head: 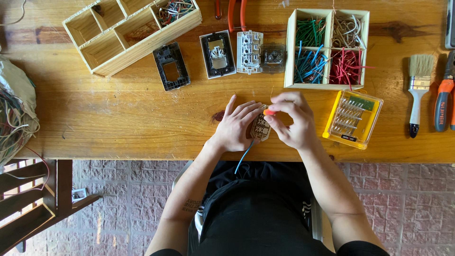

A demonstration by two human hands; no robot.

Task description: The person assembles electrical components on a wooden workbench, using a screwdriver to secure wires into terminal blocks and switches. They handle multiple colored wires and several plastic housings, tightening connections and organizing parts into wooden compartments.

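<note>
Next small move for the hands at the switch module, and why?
Probably keep turning the orange-handled tool while the left hand steadies the switch module. The right hand pinches the tool's top, set against the module, and a blue wire hangs from the module toward the person, so it looks like a terminal is being worked. The tip itself is hidden.

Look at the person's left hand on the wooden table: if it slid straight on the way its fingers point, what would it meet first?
The left hand points up and to the right, so it would probably first meet the right hand close beside it, over the small socket part both hold. Beyond lies the wooden box of coloured wires; depth is unclear.
</note>
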